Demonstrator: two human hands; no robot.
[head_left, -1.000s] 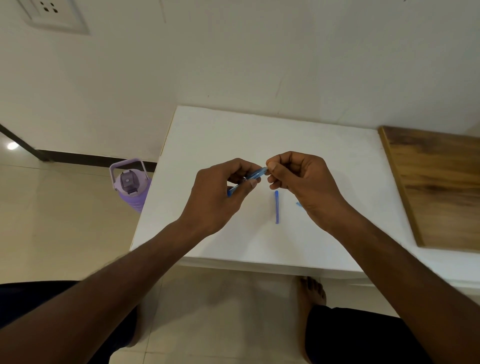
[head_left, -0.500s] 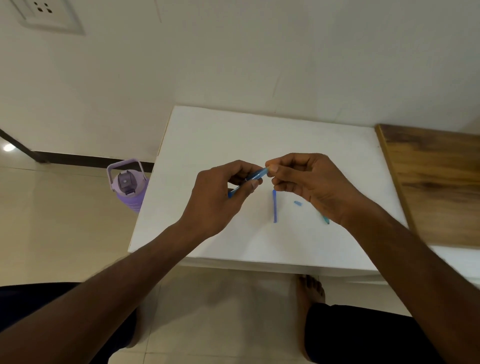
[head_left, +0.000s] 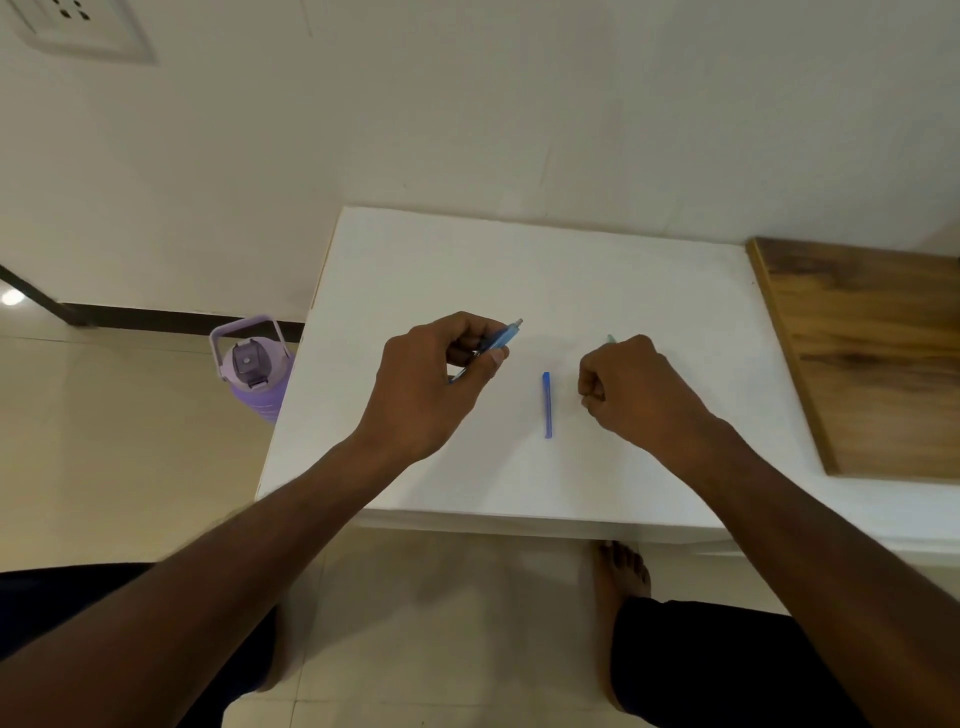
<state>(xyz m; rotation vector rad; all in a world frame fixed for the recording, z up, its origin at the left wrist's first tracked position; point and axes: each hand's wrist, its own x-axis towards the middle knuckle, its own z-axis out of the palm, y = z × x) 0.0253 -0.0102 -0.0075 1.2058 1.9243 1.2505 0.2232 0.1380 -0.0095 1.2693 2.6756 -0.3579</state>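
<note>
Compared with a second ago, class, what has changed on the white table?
The right hand let go of the blue pen barrel and moved right and down to the table, fingers curled, a small teal piece poking out. The left hand still grips the barrel; the blue stick lies unmoved.

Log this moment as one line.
left hand grips blue pen barrel | right hand curled, apparently round teal pen part | thin blue stick lies on white table between hands

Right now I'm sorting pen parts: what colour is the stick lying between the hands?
The stick is plain blue, seen best in the head view.
</note>
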